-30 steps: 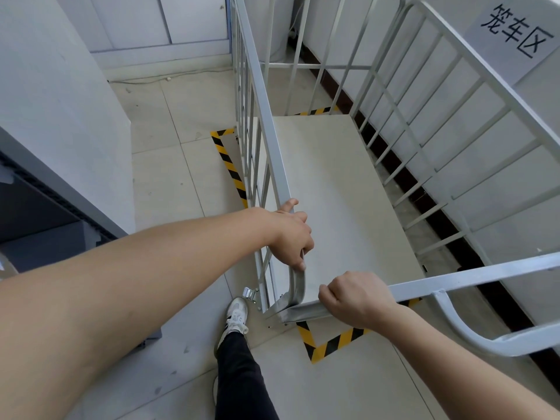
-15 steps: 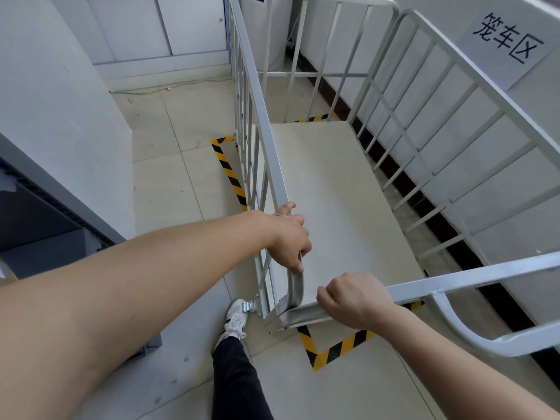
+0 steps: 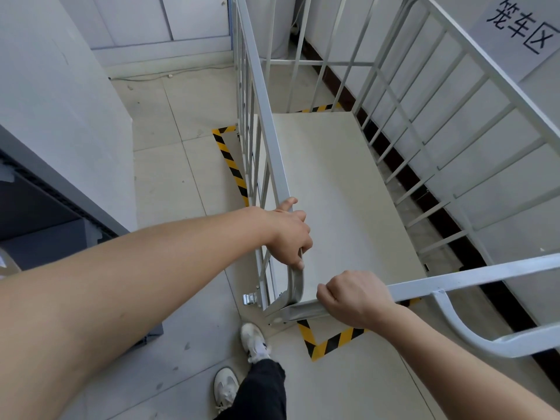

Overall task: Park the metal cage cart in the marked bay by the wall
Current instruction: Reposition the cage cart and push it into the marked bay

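Note:
The metal cage cart (image 3: 339, 189) has grey barred sides and a pale flat deck. It stands along the right wall, inside a bay marked by yellow-black striped tape (image 3: 231, 165). My left hand (image 3: 288, 234) is closed on the top rail of the cart's left side, near its rounded corner. My right hand (image 3: 354, 298) is closed on the near horizontal rail. A corner of the tape (image 3: 330, 344) shows on the floor just below the cart's near edge.
A paper sign with characters (image 3: 518, 28) hangs on the right wall (image 3: 530, 213). A white panel (image 3: 60, 95) and a dark shelf unit (image 3: 36, 219) stand on the left. My feet in white shoes (image 3: 254, 341) are on the tiled floor behind the cart.
The cart has shifted slightly forward into the bay and my feet have stepped after it. Both hands keep the same grip on the rails.

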`<control>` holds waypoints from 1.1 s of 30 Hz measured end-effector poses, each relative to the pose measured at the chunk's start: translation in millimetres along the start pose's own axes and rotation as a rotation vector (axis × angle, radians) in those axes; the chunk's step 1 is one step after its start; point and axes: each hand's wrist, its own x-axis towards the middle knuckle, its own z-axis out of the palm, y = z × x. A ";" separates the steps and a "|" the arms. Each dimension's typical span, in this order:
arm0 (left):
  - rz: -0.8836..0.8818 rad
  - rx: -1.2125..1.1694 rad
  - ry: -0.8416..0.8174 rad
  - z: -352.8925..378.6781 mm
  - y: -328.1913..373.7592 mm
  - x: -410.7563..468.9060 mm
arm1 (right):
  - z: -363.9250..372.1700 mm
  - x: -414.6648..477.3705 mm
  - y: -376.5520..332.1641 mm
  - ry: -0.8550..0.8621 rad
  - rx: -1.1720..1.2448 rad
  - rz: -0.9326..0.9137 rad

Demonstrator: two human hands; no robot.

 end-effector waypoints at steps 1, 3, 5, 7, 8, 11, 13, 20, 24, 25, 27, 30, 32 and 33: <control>0.000 -0.001 -0.001 0.1 -0.1 0.0 | -0.4 0.1 0.1 -0.002 -0.003 -0.001; 0.003 -0.005 0.002 0.2 -0.5 -1.1 | -0.4 -0.3 -0.1 -0.004 -0.016 -0.002; 0.005 -0.005 0.009 -0.1 -0.9 -2.0 | 0.0 -0.7 -0.5 -0.005 -0.021 -0.006; 0.002 -0.002 0.010 -0.4 -0.3 -2.9 | 0.2 -0.7 -0.7 -0.004 -0.011 -0.006; 0.001 0.002 0.010 -0.9 -0.1 -2.9 | 0.2 -0.2 -0.7 0.000 -0.007 -0.003; 0.003 0.000 0.007 -0.3 0.4 -1.8 | 0.0 0.0 -0.2 0.003 -0.005 0.002; 0.009 0.003 0.016 1.0 -0.2 -0.4 | -0.2 -1.2 -0.7 0.003 -0.014 0.009; 0.036 0.029 0.026 2.2 -0.7 -1.8 | -4.4 -3.3 -4.9 0.009 -0.030 0.047; 0.020 0.047 0.006 0.3 0.0 -2.8 | -4.2 -3.9 -6.3 0.015 -0.017 0.039; 0.016 0.044 0.004 1.0 0.4 -2.7 | -4.0 -3.9 -5.8 0.017 -0.018 0.029; 0.016 0.041 0.007 2.0 0.4 -1.5 | -2.4 -3.8 -4.6 0.027 -0.017 0.022; 0.008 0.043 0.009 2.6 0.5 -1.3 | -1.1 -2.8 -4.3 0.030 -0.012 0.021; 0.005 0.048 0.002 2.2 1.4 -1.5 | -0.2 -2.6 -3.8 0.024 -0.007 0.023; 0.006 0.050 -0.001 1.9 1.7 -1.8 | 0.6 -2.7 -3.6 0.023 -0.006 0.024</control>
